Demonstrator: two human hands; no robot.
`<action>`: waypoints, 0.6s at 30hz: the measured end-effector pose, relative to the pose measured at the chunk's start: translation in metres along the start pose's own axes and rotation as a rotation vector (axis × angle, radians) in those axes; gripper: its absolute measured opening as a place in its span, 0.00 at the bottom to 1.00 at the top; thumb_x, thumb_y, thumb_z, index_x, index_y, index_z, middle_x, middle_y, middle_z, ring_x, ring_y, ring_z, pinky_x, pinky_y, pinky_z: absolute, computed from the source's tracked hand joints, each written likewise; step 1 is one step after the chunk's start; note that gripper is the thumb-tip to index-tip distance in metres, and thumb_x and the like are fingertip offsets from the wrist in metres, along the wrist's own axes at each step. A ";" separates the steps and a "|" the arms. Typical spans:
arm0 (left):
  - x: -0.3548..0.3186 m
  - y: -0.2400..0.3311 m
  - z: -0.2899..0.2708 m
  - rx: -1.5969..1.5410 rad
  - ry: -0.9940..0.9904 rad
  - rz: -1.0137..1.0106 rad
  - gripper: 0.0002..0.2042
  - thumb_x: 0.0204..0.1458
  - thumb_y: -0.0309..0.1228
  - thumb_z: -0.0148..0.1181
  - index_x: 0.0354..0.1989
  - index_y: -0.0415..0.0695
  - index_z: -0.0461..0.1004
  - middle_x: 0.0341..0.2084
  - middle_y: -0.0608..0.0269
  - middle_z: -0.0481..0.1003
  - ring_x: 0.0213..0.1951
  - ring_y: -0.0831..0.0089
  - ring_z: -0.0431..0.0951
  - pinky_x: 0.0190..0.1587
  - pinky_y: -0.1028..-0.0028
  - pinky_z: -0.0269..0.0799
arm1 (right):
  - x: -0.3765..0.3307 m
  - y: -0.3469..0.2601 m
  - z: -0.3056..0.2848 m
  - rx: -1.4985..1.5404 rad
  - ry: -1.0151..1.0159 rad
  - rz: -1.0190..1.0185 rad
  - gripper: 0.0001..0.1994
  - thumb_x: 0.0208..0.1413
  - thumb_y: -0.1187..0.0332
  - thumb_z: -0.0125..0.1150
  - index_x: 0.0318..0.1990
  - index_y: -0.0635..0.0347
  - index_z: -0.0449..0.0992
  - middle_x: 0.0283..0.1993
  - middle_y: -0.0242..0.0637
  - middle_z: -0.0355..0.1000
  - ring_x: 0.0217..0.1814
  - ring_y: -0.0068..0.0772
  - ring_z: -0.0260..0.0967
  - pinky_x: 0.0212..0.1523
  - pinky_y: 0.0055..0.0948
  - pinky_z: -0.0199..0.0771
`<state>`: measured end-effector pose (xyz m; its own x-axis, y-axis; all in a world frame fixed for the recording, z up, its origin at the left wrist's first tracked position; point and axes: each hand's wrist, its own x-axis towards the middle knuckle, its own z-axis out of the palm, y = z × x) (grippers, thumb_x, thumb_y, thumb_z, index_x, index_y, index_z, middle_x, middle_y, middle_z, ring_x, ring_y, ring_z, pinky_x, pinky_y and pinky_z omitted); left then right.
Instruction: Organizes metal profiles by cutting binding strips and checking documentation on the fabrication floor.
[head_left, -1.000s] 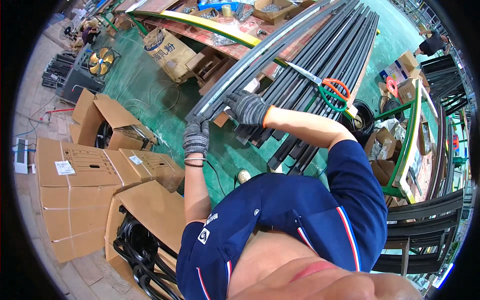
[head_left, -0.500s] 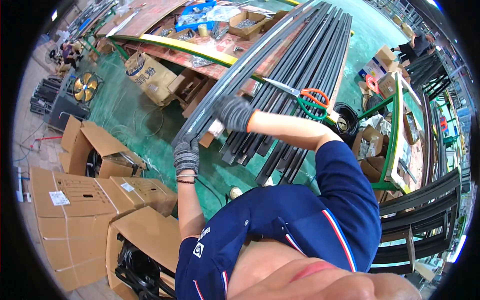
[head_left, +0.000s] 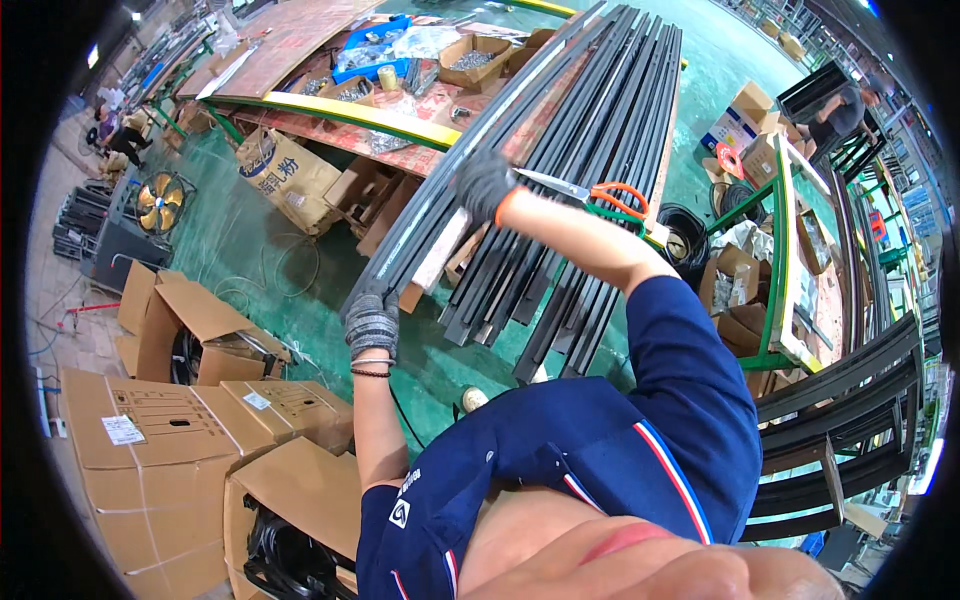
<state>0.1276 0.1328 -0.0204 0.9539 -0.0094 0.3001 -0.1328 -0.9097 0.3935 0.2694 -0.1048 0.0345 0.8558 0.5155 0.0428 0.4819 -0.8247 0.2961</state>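
Observation:
My left hand (head_left: 372, 326), in a grey knitted glove, is closed around the near end of long dark metal profiles (head_left: 425, 235). Farther up the same profiles is my right hand (head_left: 486, 186), in a dark grey glove with an orange cuff. Its fingers look curled in against the profiles, but what they hold is hidden. Many more black profiles (head_left: 590, 150) lie side by side just to the right. Across them rest scissors (head_left: 620, 200) with orange and green handles, the blade tips close to my right wrist.
A red-topped workbench (head_left: 415, 155) holds a blue tray (head_left: 370, 50) and an open box of small metal parts (head_left: 473, 62). Cartons (head_left: 160, 430) stand at left, one with black coils. A green-framed rack (head_left: 785, 260) is at right. Another person (head_left: 838, 110) stands beyond.
My right hand has moved up along the profiles, away from my left hand. My left hand keeps its place on their near end. The view has shifted slightly.

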 end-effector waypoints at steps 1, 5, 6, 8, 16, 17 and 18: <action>-0.001 0.000 0.001 0.016 0.007 0.000 0.08 0.45 0.33 0.57 0.33 0.45 0.73 0.26 0.47 0.73 0.31 0.51 0.73 0.36 0.59 0.69 | -0.010 -0.024 0.001 -0.056 0.065 -0.058 0.14 0.39 0.59 0.53 0.30 0.57 0.77 0.33 0.40 0.73 0.31 0.42 0.69 0.30 0.45 0.67; 0.004 0.006 0.000 0.114 -0.047 0.018 0.10 0.45 0.37 0.56 0.33 0.46 0.73 0.28 0.48 0.73 0.32 0.53 0.73 0.37 0.58 0.69 | -0.032 -0.073 0.028 0.158 0.180 -0.134 0.16 0.39 0.61 0.52 0.35 0.59 0.76 0.41 0.42 0.71 0.44 0.42 0.66 0.45 0.43 0.62; 0.005 0.004 0.000 0.124 -0.064 0.009 0.11 0.45 0.37 0.56 0.33 0.46 0.73 0.28 0.49 0.73 0.32 0.53 0.74 0.37 0.58 0.69 | -0.033 -0.074 0.023 0.194 0.107 -0.109 0.17 0.40 0.61 0.52 0.36 0.59 0.75 0.43 0.43 0.70 0.46 0.42 0.65 0.47 0.43 0.61; 0.007 -0.001 0.001 0.145 -0.100 -0.005 0.12 0.45 0.39 0.56 0.34 0.46 0.73 0.29 0.49 0.73 0.33 0.54 0.74 0.37 0.59 0.69 | -0.029 -0.069 0.021 0.166 0.077 -0.136 0.17 0.40 0.61 0.51 0.36 0.59 0.75 0.43 0.43 0.70 0.46 0.42 0.65 0.45 0.43 0.61; 0.015 0.021 0.011 -0.040 -0.021 0.148 0.11 0.43 0.34 0.57 0.35 0.44 0.72 0.31 0.48 0.72 0.36 0.51 0.72 0.40 0.59 0.68 | -0.007 0.022 0.045 0.232 0.102 0.105 0.12 0.40 0.61 0.51 0.26 0.56 0.78 0.27 0.42 0.74 0.28 0.44 0.70 0.28 0.41 0.66; 0.012 0.024 0.010 -0.062 -0.020 0.122 0.11 0.43 0.33 0.57 0.35 0.43 0.72 0.31 0.47 0.72 0.36 0.51 0.72 0.40 0.59 0.68 | 0.006 0.034 0.060 0.288 0.119 0.143 0.12 0.40 0.60 0.52 0.25 0.56 0.78 0.26 0.42 0.74 0.26 0.44 0.70 0.24 0.40 0.66; 0.011 0.014 0.010 0.005 -0.073 0.059 0.12 0.42 0.33 0.58 0.35 0.43 0.72 0.30 0.47 0.72 0.35 0.51 0.72 0.39 0.59 0.68 | 0.008 0.009 0.037 0.267 0.115 0.115 0.11 0.40 0.61 0.53 0.24 0.57 0.77 0.24 0.43 0.73 0.23 0.43 0.70 0.22 0.41 0.65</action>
<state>0.1392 0.1162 -0.0200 0.9614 -0.0934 0.2589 -0.1885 -0.9088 0.3722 0.2870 -0.1167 0.0018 0.8881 0.4254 0.1739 0.4284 -0.9033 0.0221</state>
